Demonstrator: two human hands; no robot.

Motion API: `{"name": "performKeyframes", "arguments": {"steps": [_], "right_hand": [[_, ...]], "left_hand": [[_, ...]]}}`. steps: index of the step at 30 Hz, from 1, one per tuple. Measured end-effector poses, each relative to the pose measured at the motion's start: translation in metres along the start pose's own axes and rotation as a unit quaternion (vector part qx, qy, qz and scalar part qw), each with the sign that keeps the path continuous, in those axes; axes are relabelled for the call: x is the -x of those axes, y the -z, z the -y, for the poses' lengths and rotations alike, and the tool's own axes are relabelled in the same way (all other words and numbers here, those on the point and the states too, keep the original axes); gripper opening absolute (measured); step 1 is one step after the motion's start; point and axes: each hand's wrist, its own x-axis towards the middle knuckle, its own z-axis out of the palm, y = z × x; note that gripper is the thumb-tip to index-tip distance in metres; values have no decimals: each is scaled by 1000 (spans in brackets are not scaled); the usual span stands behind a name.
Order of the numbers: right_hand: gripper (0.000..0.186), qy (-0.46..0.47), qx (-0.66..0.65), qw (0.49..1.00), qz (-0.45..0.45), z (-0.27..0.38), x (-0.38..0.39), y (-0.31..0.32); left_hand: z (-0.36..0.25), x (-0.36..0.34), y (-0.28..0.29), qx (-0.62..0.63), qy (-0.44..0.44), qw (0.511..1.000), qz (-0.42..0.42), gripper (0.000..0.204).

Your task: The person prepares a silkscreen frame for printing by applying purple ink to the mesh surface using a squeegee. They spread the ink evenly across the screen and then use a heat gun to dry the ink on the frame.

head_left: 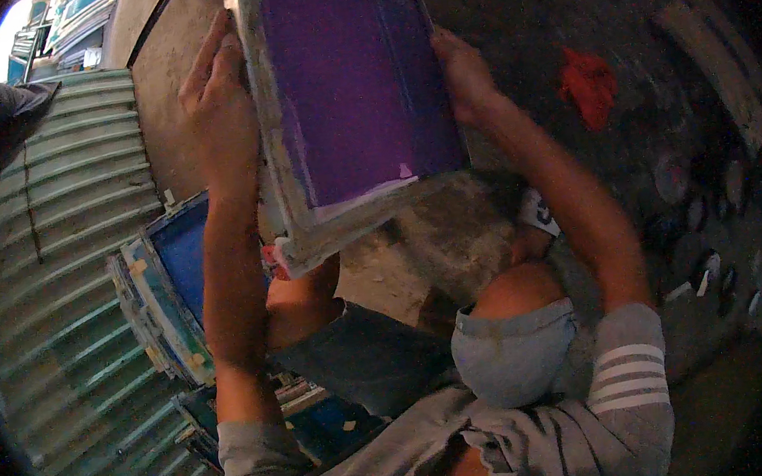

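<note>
A screen-printing frame with purple mesh and a worn, pale border is held up in front of me, tilted, its far end cut off by the top of the view. Along its left side lies my left hand, fingers stretched up against the outer edge. My right hand grips the right edge, thumb and fingers partly hidden behind the frame. Both hands support it above my bent knees. Near the frame's lower left corner shows a small pinkish-red thing, too unclear to name.
Several similar frames lean stacked on my left, beside a corrugated metal sheet. A red cloth lies on the dark floor to the right. Several round containers stand at far right. More stacked frames appear at top left.
</note>
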Motion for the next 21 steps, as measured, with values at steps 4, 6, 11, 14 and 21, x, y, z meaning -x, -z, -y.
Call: {"name": "performKeyframes", "arguments": {"steps": [4, 6, 11, 14, 21], "right_hand": [[35, -61, -73, 995, 41, 70, 58, -65], [34, -72, -74, 994, 32, 89, 73, -87], [31, -14, -57, 998, 35, 104, 72, -111], [29, -1, -57, 997, 43, 111, 68, -121], [27, 18, -139, 984, 107, 125, 69, -123]], "left_hand": [[-3, 0, -2, 31, 73, 997, -6, 39], [-8, 2, -2, 50, 59, 997, -10, 39], [1, -2, -10, 26, 27, 999, -18, 42], [-4, -3, -13, 81, 32, 996, -3, 43], [4, -9, -17, 68, 41, 997, -4, 43]]}}
